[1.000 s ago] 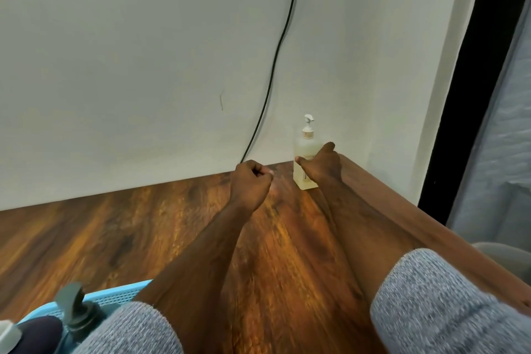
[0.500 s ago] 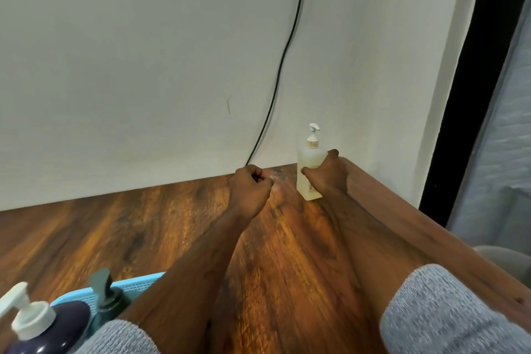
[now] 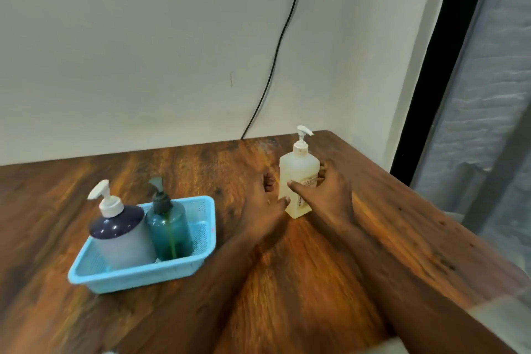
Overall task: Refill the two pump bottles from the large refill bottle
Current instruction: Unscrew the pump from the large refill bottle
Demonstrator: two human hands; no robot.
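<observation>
Both hands meet at the pale pump bottle [image 3: 298, 178]: right hand [image 3: 330, 195] grips it, left hand [image 3: 265, 201] touches it, fingers loosely curled.

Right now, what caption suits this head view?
Both hands flank a pale pump bottle; two bottles wait in a blue basket.

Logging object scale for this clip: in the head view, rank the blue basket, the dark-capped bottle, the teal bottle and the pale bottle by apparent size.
1. Blue basket
2. Dark-capped bottle
3. Teal bottle and pale bottle: they look alike, and the pale one stands farther away, so unranked.
</observation>
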